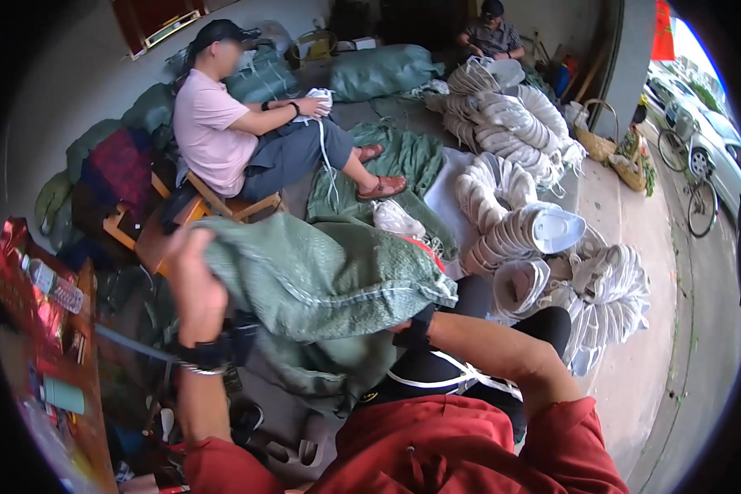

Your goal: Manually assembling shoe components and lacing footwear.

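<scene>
A view looking down at a person in a red top handling a large green woven sack (321, 280), which fills the centre of the frame and drapes over their lap. The left hand (193, 284), at centre left, is clenched on the sack's upper edge, lifting it. The right hand is hidden inside or behind the sack; only the right forearm (494, 350) shows, reaching in from the lower right, so its grip cannot be told. To the right of the sack, nested stacks of white cap-shaped pieces (535, 239) lie in curved rows on the floor. In the upper left, a seated person in a pink shirt (214, 132) holds a white piece in both hands. More stuffed green sacks (379, 70) lie along the top.
</scene>
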`<state>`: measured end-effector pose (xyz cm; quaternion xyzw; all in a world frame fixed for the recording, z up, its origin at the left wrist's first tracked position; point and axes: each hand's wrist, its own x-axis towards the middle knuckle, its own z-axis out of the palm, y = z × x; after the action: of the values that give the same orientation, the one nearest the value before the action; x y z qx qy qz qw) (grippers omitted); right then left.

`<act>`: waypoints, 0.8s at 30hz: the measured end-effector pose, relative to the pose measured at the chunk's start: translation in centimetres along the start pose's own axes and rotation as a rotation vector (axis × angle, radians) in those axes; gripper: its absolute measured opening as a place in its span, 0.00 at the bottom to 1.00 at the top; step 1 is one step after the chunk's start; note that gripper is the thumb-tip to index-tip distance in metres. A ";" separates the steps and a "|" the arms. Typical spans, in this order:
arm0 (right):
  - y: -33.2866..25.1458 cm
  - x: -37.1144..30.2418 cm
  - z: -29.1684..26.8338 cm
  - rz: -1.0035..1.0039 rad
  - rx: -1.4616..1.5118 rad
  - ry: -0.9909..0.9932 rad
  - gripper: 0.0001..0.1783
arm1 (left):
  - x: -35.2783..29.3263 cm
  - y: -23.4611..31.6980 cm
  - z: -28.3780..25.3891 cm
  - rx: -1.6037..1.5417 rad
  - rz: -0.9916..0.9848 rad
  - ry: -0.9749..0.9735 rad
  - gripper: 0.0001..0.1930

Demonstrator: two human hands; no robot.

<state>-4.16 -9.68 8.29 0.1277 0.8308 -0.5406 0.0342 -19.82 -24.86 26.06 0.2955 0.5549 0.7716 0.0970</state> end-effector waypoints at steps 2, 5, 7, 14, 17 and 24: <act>1.9 -0.2 -0.1 0.024 0.052 -0.021 0.30 | -2.0 -2.2 3.5 0.134 -0.046 -0.109 0.07; 4.7 -1.1 2.0 0.052 0.131 -0.075 0.29 | -5.9 -6.5 6.0 0.266 -0.051 -0.558 0.02; 7.2 -1.9 1.1 0.098 0.187 -0.096 0.29 | -7.5 -9.5 7.0 0.335 0.103 -0.684 0.05; 15.3 -4.5 -1.7 -0.157 0.038 -0.137 0.21 | -5.0 -17.1 -0.3 0.256 0.002 -0.098 0.11; 18.0 -6.4 -2.0 -0.469 -0.184 -0.039 0.18 | -2.0 -25.1 -9.4 0.924 -0.002 0.365 0.15; 9.0 -9.4 -2.7 0.069 0.352 -0.116 0.17 | -3.1 -40.9 -23.7 0.761 -0.914 0.357 0.37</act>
<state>7.36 -5.48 3.27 0.1286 0.7153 -0.6825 0.0778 -37.99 -30.29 -17.36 -0.0920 0.8692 0.4374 0.2112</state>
